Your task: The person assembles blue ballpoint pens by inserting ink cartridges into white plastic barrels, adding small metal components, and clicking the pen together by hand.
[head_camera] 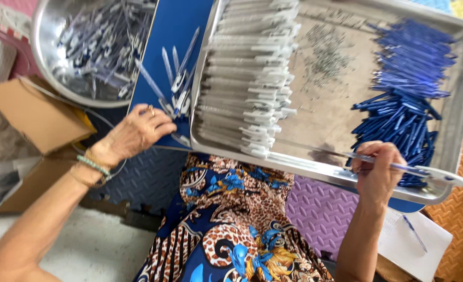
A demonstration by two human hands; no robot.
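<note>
Foam floor mats in purple, orange and blue surround a steel tray [458, 112] resting over the person's patterned lap. Her right hand [378, 168] pinches an assembled pen [398, 167] over the tray's near rim, just below the blue refills [406, 89]. Her left hand [137, 130] curls round loose clear barrels [176, 83] on the blue board [174, 26]; taking one at a time seems wisest.

The person has bare arms with no sleeves. The left hand [137, 130] has a ring on one finger, and thin bracelets, one green, sit on the wrist just behind it. The right hand [378, 168] wears nothing. The dress shows blue, brown and spotted swirls.
</note>
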